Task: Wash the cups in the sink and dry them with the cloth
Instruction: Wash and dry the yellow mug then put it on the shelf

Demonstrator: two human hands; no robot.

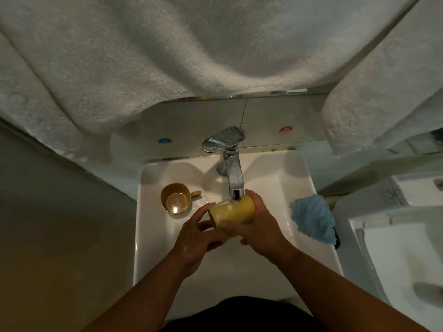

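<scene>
Under the chrome faucet (230, 161), over the middle of the white sink (297, 168), a yellow cup (233, 210) lies tipped on its side with its mouth turned left, right below the spout, where something pale, water or foam, shows on its upper side; the right hand (257, 227) wraps its grip round the cup's base end, fingers curled over the top and thumb underneath; the left hand (199, 238) holds the cup at the rim, fingers bent against its mouth; a second cup (175, 198), tan with a small handle pointing right, stands upright in the sink's back-left part, well clear of both hands, its mouth open to the camera; a blue cloth (314, 218) lies bunched on the sink's right rim, apart from the hands; grey-white towels (143, 56) hang across the top of the view, above the faucet; on the wall behind sit a blue sticker (165, 141) and a red sticker (285, 128).
</scene>
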